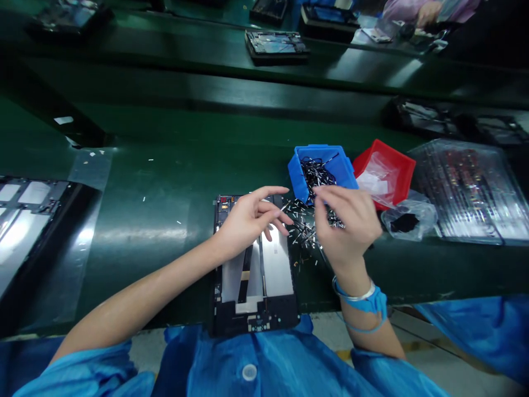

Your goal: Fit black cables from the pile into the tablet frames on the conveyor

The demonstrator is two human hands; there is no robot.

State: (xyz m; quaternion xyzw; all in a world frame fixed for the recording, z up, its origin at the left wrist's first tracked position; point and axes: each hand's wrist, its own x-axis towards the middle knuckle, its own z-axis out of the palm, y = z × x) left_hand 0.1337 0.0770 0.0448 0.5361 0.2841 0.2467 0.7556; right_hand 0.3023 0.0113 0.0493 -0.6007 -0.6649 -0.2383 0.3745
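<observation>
An opened tablet (279,275) lies at the table's front edge, with silver plates, a dark flat cable (244,281) and a black lower strip showing. Over its upper part reaches my left hand (248,223), fingers apart and nothing seen in them. My right hand (349,226) is beside the blue bin (298,179), thumb and fingertips pinched together. Whatever the pinch holds is too small to make out. Thin black cable-like pieces (316,171) fill the bin. Many small dark and white bits (303,231) are scattered between the tablet and my right hand.
A red bin (407,168) with clear plastic inside stands right of the blue one. Near it are a clear bag (427,215) and stacked clear trays (471,193). Another opened device (37,220) lies left. Beyond, a device (276,44) rests on a ledge, and another person's hand (428,12) shows.
</observation>
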